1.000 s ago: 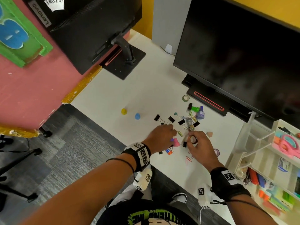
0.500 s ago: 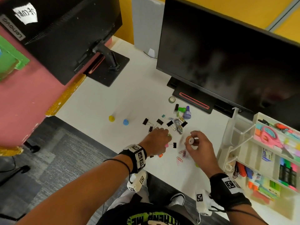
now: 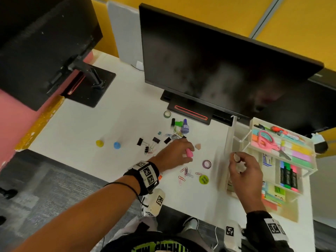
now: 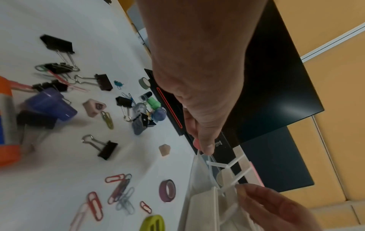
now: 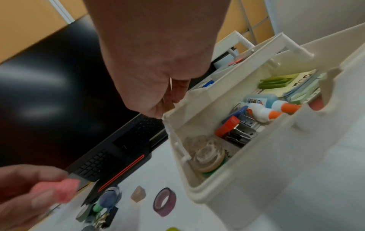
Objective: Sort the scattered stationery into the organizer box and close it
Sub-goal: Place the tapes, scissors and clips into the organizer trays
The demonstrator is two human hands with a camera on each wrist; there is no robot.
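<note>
My right grip (image 3: 238, 163) pinches a small roll (image 3: 236, 158) over the box (image 5: 247, 179); my left (image 3: 174, 153) pinches a pink eraser (image 3: 189, 153). Releasing short bounces the roll back onto the worktop (image 3: 112, 131).

Pink eraser (image 3: 189, 152); purple tape roll (image 3: 206, 164); black binder clips (image 3: 140, 141) — white desk (image 3: 112, 124).

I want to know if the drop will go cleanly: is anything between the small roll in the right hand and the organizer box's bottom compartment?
Nothing visible blocks it. The right hand pinches the small roll above the open organizer box, whose bottom compartment already holds clear tape rolls with room beside them.
</note>
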